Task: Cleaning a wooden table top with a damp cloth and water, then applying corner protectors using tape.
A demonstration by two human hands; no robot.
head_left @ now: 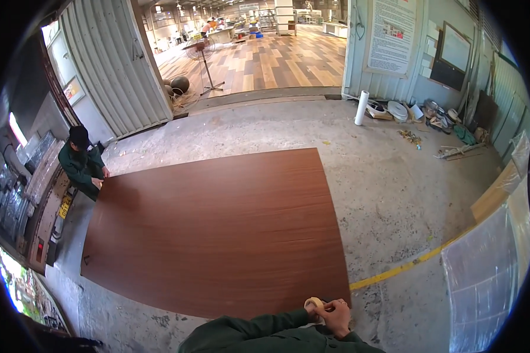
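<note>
A large reddish-brown wood-grain panel [218, 229] lies flat in front of me. Over its near right corner, my two hands are close together. My left hand [312, 313] is closed round a roll of pale yellow tape [317, 302]. Right beside it, my right hand [338, 318] is closed, its fingertips pinched against the roll at what seems to be the tape's end. The strip between the fingers is too small to make out. At the panel's far left corner, a person in dark green [79, 159] and a dark cap has both hands at the edge.
Behind that person stands a truck bed [44, 217] loaded with wrapped goods. A white roll [361, 108] stands upright near the doorway, left of assorted clutter [439, 115] along the wall. A pedestal fan [205, 65] stands inside the doorway. Plastic-wrapped panels [483, 276] lean at the right.
</note>
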